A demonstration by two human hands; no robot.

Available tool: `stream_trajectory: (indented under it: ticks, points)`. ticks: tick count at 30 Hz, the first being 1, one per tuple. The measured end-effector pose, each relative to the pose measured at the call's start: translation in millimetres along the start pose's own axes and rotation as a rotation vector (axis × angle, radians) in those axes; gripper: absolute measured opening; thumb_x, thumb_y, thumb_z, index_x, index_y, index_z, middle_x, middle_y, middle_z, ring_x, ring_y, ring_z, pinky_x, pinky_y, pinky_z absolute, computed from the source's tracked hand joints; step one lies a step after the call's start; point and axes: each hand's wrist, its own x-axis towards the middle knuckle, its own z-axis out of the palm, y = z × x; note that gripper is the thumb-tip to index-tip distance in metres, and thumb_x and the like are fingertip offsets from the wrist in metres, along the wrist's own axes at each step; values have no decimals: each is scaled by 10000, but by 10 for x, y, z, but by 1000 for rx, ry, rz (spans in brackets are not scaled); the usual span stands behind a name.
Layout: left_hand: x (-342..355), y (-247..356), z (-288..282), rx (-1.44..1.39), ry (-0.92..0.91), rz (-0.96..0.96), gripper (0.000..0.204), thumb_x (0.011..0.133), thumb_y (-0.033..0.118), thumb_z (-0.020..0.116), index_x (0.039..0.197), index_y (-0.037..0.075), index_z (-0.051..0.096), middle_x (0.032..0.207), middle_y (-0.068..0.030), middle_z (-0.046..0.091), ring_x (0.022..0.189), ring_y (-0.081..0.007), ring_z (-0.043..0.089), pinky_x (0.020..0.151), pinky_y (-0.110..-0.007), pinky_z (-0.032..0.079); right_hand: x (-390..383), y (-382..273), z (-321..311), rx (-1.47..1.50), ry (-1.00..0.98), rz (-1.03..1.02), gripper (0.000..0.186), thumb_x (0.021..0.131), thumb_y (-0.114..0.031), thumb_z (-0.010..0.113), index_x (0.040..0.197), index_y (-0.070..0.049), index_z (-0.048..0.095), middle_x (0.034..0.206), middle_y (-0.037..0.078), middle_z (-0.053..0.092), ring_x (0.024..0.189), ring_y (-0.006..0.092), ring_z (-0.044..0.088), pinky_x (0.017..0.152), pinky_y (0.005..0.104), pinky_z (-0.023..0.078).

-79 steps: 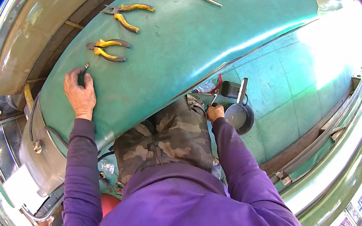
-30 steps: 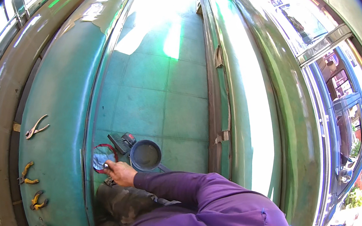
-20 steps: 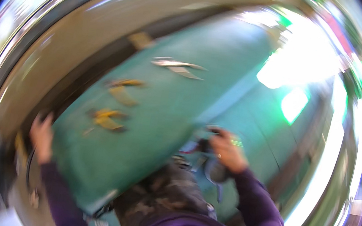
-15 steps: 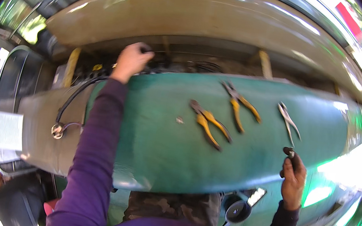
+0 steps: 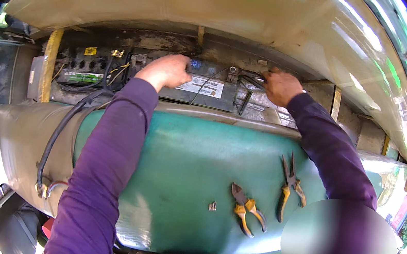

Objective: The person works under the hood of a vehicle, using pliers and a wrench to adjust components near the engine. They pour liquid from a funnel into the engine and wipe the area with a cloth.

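Head view: holding left hand [image 5: 167, 72] loosely curled over the left part of the battery [image 5: 203, 85], behind the seat [image 5: 178, 160] — cannot tell of any grip. Holding right hand [image 5: 280, 88] bent-fingered, right of the battery — likewise unable to tell. Showing cutters [image 5: 243, 205] and long-nose pliers [image 5: 291, 181] on the seat.

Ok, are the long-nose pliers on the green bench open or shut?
Open: the long-nose pliers lie on the green bench with their jaws apart in a narrow V.
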Motion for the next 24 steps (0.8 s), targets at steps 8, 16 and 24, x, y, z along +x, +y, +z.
stream_trajectory:
  ticks: [8, 16, 24]
  points:
    - [158, -11, 50, -28, -33, -98, 512, 893, 316, 679, 1289, -2, 621, 1231, -258, 669, 1173, -408, 628, 1013, -479, 496, 456, 31, 194, 170, -202, 308, 468, 928, -416, 658, 1157, -8, 677, 1127, 254, 700, 1068, 389, 682, 908, 465, 559]
    - [776, 249, 618, -146, 86, 183, 596, 963, 381, 639, 1403, -6, 528, 1434, -247, 540, 1354, -381, 499, 1134, -436, 421, 325, 10, 777, 283, -171, 278, 383, 1008, -334, 538, 1218, -29, 634, 1080, 229, 716, 992, 326, 712, 826, 444, 570]
    - [1176, 307, 886, -360, 149, 173, 443, 922, 419, 703, 1239, 109, 702, 1221, -183, 689, 1095, -399, 654, 929, -457, 520, 406, 42, 1189, 1554, -221, 772, 358, 1085, -423, 473, 961, -91, 524, 563, 13, 415, 428, 165, 390, 410, 362, 331]
